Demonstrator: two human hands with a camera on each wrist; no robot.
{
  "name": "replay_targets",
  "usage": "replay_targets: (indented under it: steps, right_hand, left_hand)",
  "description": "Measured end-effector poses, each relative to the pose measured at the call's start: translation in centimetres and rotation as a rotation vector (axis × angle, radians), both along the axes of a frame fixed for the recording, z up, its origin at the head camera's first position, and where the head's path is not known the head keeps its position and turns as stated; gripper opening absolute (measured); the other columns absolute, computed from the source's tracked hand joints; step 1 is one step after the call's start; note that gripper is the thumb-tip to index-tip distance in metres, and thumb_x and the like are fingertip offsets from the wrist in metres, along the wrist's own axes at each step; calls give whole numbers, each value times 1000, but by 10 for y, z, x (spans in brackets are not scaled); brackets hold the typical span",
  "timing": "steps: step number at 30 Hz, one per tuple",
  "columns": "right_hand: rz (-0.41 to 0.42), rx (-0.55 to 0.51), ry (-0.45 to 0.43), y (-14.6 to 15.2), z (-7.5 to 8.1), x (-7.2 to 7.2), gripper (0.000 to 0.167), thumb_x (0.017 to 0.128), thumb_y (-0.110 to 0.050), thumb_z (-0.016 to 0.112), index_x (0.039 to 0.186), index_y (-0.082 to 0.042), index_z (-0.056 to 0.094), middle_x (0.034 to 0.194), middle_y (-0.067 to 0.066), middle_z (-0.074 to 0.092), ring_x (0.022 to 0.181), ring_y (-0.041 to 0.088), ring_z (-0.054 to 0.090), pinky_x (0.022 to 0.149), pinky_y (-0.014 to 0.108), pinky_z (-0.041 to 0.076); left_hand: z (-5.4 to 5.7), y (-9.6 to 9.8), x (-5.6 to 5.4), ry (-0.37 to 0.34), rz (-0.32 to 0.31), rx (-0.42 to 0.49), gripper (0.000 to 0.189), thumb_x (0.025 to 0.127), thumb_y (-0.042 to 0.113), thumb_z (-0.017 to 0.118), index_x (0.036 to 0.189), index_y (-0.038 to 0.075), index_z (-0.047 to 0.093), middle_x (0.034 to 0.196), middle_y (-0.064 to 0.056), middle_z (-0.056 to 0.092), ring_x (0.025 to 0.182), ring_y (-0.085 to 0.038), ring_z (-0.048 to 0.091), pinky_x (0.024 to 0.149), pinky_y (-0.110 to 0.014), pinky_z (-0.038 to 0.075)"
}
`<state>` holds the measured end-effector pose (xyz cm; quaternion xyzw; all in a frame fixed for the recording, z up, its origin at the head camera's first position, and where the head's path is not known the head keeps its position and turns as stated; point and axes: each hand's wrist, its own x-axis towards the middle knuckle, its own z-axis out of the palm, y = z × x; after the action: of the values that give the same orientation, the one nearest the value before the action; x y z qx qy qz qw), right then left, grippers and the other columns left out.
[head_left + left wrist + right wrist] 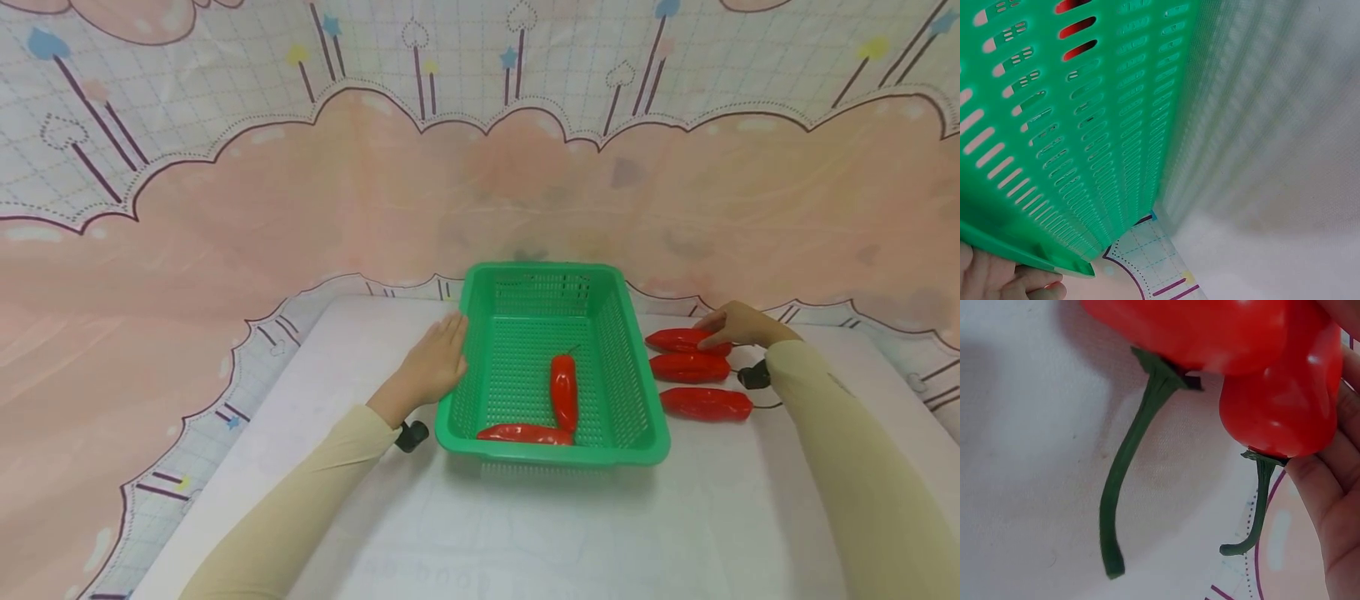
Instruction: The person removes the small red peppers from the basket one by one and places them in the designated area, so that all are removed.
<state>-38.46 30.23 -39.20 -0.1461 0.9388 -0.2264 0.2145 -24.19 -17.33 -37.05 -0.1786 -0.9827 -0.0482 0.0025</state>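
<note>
A green plastic basket (555, 454) stands in the middle of the white table, with two red chili peppers inside. One pepper (564, 392) lies lengthwise; the other pepper (525, 433) lies along the near wall, partly behind the rim. My left hand (431, 362) rests against the basket's left rim, its fingers (997, 278) lying along the rim's outer edge. To the right of the basket, three more chili peppers lie in a row. My right hand (738, 323) grips the farthest pepper (1079, 28). Beside it lies the middle pepper (1197, 331), with a long green stem.
The nearest pepper of the row (705, 404) lies close to the basket's right wall. A patterned pink and white cloth (480, 192) hangs behind the table (525, 533). A small black wrist camera (411, 435) sits under the left wrist.
</note>
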Motion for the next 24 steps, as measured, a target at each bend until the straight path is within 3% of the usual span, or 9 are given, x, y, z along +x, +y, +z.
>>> replay_targets:
  steps: [16, 24]
  right_hand:
    - [8, -25, -45, -3, -8, -11, 56, 81, -29, 71, 122, 7, 58, 104, 17, 70, 82, 15, 63, 82, 40, 57]
    - [4, -28, -34, -13, -4, -8, 56, 80, -28, 73, 124, 4, 58, 108, 17, 69, 85, 17, 64, 86, 44, 56]
  left_hand:
    - [0, 0, 0, 19, -18, -6, 60, 94, 18, 29, 145, -12, 17, 153, -27, 18, 144, -38, 17, 120, -44, 15]
    - [1, 0, 0, 21, -13, -26, 60, 94, 18, 29, 145, -12, 17, 153, -27, 19, 144, -38, 18, 120, -44, 17]
